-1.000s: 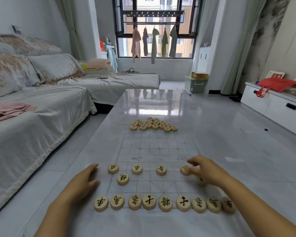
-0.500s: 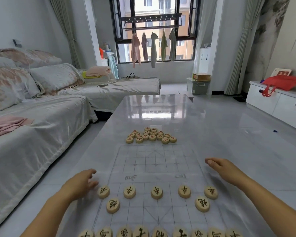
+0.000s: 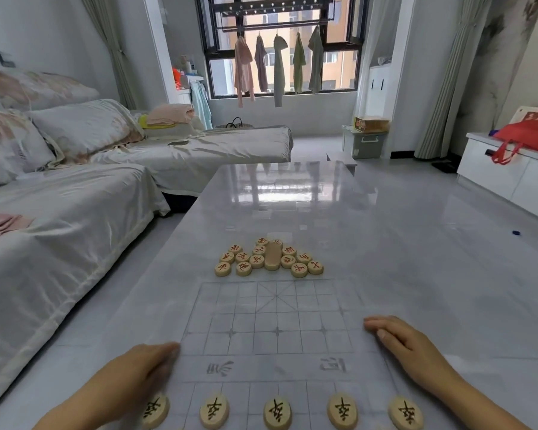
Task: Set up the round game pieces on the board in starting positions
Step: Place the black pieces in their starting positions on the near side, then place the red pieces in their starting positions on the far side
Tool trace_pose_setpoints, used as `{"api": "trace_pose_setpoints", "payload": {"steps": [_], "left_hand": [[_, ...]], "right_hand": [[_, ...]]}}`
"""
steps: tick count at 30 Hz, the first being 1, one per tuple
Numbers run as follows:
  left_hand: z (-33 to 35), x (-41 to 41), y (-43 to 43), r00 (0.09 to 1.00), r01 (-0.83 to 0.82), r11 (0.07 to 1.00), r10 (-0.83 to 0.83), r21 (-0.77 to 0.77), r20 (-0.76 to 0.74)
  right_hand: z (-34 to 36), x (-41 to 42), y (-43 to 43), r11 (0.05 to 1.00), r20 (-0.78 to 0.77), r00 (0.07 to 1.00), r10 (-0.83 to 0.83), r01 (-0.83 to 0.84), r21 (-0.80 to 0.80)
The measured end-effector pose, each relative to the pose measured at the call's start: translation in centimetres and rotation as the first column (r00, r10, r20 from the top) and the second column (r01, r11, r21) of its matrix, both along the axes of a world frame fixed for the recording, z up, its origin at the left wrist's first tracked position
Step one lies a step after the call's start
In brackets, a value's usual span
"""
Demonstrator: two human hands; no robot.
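On the glossy grey worktop [image 3: 292, 212] the see-through xiangqi board [image 3: 277, 321] lies flat with its grid lines showing. Right at the bottom of the view, a row of five black-lettered pieces [image 3: 277, 414] sits on the near half of the board, evenly spaced side to side. The red-lettered pieces [image 3: 257, 261] are off the board, bunched in a loose heap just beyond its far edge and touching each other. One in the middle is smeared into a blank streak, so I can't read it.

The left hand [image 3: 131, 377] lies palm down over the board's left edge, a bit blurry, with fingers loose and holding nothing. It hides part of the leftmost black piece. The right hand [image 3: 413, 346] rests on the right edge with fingers straight and together, and it's empty too.

Off to the left there's a sofa [image 3: 59, 228] under a pale cover, and clothes [image 3: 278, 69] hang at the window at the back.
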State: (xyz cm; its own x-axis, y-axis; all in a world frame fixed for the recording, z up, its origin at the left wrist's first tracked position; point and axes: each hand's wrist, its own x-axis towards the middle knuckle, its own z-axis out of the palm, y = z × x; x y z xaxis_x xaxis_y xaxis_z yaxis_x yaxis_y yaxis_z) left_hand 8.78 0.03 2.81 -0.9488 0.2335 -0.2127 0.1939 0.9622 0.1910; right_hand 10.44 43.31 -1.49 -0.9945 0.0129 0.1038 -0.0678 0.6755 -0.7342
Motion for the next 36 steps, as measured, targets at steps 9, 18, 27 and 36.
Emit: {"api": "trace_pose_setpoints", "payload": {"steps": [9,18,27,36], "left_hand": [[0.4,-6.0,4.4,0.998,-0.051,0.998,0.052,0.045,-0.022],[-0.6,-11.4,10.3,0.995,0.067,0.995,-0.073,-0.075,-0.069],[-1.1,-21.7,16.8,0.997,0.075,0.997,-0.074,0.031,-0.024],[-2.4,-25.1,18.2,0.992,0.105,0.991,-0.099,-0.085,0.081]], "right_hand": [[0.1,0.5,-0.7,0.998,-0.059,0.998,-0.016,0.020,0.058],[1.0,1.1,-1.1,0.998,-0.060,0.998,-0.017,0.021,0.065],[-0.9,0.0,-0.1,0.992,-0.183,0.979,0.089,-0.071,0.105],[0.6,-3.7,0.5,0.840,-0.110,0.921,0.373,-0.285,0.462]]}}
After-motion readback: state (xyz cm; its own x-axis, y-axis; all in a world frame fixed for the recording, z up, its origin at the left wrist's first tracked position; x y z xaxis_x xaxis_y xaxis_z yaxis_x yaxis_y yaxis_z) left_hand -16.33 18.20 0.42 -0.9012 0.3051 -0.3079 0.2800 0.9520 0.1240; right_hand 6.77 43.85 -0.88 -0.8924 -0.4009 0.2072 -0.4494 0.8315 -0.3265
